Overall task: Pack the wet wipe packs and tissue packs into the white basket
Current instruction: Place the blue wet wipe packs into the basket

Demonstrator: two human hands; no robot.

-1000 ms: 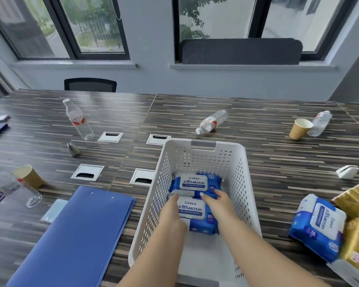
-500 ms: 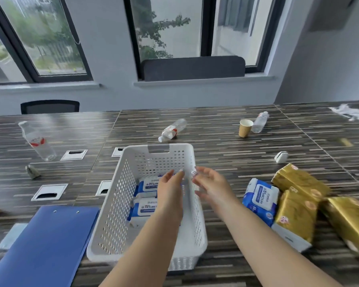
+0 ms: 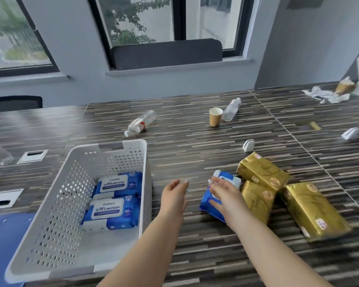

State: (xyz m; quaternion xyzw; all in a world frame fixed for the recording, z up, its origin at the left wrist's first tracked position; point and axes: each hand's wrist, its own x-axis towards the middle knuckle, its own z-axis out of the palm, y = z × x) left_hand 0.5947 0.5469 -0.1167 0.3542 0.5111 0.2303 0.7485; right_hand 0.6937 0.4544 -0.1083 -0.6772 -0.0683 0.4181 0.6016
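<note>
- The right hand lies palm-down on top of a blue wet wipe pack on the table; its fingers are laid over the pack's top and near side, touching it, but whether they have closed round it cannot be told.
- The left hand hovers just at 9 o'clock of that pack, palm turned inward, fingers straight and relaxed, holding nothing and touching nothing.
- The white basket stands at 9 o'clock of the left hand, its right wall just beside the wrist.
- Two more wet wipe packs lie flat inside the basket against the right wall: the far pack toward 12 o'clock, the near pack toward 6 o'clock, touching each other. The basket floor at 6 o'clock of them is bare.
- Three gold tissue packs sit at 3 o'clock of the right hand: one at about 1 o'clock, one touching the blue pack's right side, one farthest out toward 3 o'clock.
- Bare table runs between the basket's right wall and the blue pack, under the left hand.
- Toward 12 o'clock, well apart: a lying bottle, a paper cup, a second bottle.
- A small white clip lies near the farthest gold pack.
</note>
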